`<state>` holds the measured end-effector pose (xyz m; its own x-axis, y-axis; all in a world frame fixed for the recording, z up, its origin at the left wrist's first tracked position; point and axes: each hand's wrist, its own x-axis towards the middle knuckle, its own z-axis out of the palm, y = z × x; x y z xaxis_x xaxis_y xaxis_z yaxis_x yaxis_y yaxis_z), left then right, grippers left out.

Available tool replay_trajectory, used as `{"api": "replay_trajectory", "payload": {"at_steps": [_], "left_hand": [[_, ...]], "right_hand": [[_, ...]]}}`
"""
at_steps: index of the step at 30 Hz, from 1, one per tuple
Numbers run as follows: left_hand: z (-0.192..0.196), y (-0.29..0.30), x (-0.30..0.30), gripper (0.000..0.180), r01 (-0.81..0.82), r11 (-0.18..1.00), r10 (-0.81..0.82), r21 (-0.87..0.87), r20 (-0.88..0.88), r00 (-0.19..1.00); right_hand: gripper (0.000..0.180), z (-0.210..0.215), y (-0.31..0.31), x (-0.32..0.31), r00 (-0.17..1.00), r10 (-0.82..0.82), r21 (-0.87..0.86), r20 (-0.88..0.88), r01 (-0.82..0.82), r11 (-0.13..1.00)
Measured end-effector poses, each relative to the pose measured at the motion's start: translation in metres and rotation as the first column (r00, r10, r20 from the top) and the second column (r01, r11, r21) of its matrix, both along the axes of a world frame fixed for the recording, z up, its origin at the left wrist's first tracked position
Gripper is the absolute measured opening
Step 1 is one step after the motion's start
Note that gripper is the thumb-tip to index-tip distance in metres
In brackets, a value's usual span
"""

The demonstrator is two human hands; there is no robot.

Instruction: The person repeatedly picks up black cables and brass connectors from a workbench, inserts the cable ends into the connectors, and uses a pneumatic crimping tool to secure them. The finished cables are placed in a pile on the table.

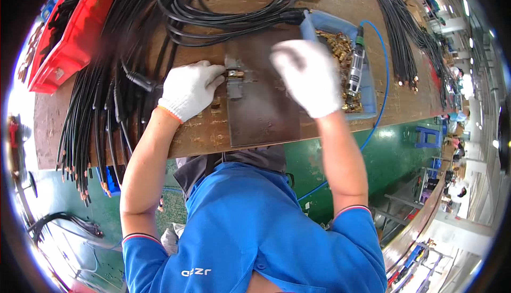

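My left hand (192, 88), in a white knit glove, is closed with thumb and forefinger at the left end of a small brass fitting (237, 73). That fitting lies in a small metal jig (235, 88) on a dark metal plate (263, 120). Over the plate's right side is my right hand (310, 77), also gloved, apart from the jig. Motion smears its fingers, so whether they hold anything cannot be seen. Just right of it stands a light blue bin (368, 97) with many brass fittings (336, 45) and a pen-shaped power screwdriver (356, 68) lying across it.
Bundles of black cables with bare copper ends (80, 128) hang over the table's left edge. Coiled black cables (213, 18) lie at the back, and more cables (399, 37) at far right. A red bin (74, 37) stands far left. A blue hose (385, 74) curves past the light blue bin.
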<state>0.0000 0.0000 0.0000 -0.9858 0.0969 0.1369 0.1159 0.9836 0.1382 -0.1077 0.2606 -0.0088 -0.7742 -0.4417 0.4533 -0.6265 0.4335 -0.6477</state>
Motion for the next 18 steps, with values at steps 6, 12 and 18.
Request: {"api": "replay_trajectory", "payload": {"at_steps": [6,12,18], "left_hand": [[-0.061,0.088,-0.018,0.02,0.066,0.945,-0.011,0.32,-0.173,0.985],[-0.068,0.084,-0.018,0.02,0.057,0.943,0.007,0.328,-0.192,0.981],[-0.065,0.086,-0.021,0.021,0.078,0.943,-0.015,0.323,-0.194,0.981]], "right_hand": [[0.067,0.026,0.223,-0.086,0.74,-0.604,0.58,-0.297,0.642,0.501],[0.08,0.023,0.209,-0.098,0.774,-0.631,0.658,-0.058,0.505,0.559],[0.064,-0.001,0.249,-0.121,0.838,-0.477,0.135,0.263,0.458,0.879]]}}
